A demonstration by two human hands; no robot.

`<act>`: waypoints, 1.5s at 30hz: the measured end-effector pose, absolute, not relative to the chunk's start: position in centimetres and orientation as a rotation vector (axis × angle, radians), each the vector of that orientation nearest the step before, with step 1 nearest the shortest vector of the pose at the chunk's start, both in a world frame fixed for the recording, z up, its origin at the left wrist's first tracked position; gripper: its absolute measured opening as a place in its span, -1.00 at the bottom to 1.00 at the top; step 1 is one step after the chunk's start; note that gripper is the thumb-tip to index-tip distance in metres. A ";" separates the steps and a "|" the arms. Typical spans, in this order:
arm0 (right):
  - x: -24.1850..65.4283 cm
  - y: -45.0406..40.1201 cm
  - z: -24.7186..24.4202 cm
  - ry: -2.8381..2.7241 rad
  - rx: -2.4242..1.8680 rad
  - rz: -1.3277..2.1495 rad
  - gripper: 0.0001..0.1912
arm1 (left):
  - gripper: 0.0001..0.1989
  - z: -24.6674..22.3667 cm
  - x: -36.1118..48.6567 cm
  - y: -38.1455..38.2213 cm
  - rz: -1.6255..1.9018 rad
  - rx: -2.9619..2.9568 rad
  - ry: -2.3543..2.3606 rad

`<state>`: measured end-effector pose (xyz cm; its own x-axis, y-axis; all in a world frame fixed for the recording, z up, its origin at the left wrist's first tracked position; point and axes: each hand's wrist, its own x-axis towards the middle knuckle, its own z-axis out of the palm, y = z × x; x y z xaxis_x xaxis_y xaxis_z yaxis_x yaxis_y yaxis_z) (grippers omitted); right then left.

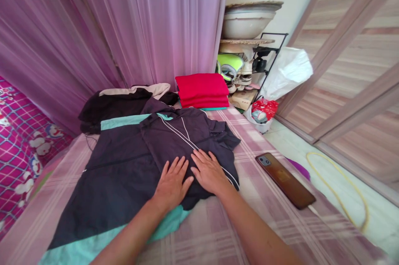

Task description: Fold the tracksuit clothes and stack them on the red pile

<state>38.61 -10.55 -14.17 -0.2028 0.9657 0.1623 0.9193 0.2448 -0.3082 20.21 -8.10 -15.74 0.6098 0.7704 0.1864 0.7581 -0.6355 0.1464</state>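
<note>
A dark garment with turquoise bands at its edges lies spread on a plaid-covered surface. Its right part, with white piping and a collar, lies folded over toward the middle. My left hand rests flat on the dark cloth, fingers apart and palm down. Close beside it, my right hand also lies palm down on the cloth, its fingertips near the white piping. Neither hand grips anything. The cloth directly under both palms is hidden.
Folded red cloth and a black garment pile sit at the back by purple curtains. A phone with a cable lies at the right. Beyond stand a shoe rack, a white bag and a yellow hose loop.
</note>
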 end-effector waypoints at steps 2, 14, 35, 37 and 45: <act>38.6 -10.7 -13.9 -2.203 -1.771 0.178 -0.46 | -0.39 -16.0 19.8 -9.7 0.331 2.764 1.322; 46.6 -12.8 -14.4 -1.730 -1.710 0.196 -0.53 | -0.36 -14.5 20.5 -9.6 0.236 2.725 1.361; 46.6 -16.6 -14.9 -1.135 -1.503 0.711 -0.63 | -0.85 -13.8 17.5 -14.5 0.708 2.646 0.964; 46.8 -16.6 -15.1 -1.135 -1.524 0.726 -0.64 | -0.86 -14.0 17.4 -14.4 0.692 2.642 0.928; 46.0 -16.7 -14.7 -1.287 -1.474 0.567 -0.64 | -0.86 -14.5 17.7 -14.5 0.676 2.599 0.959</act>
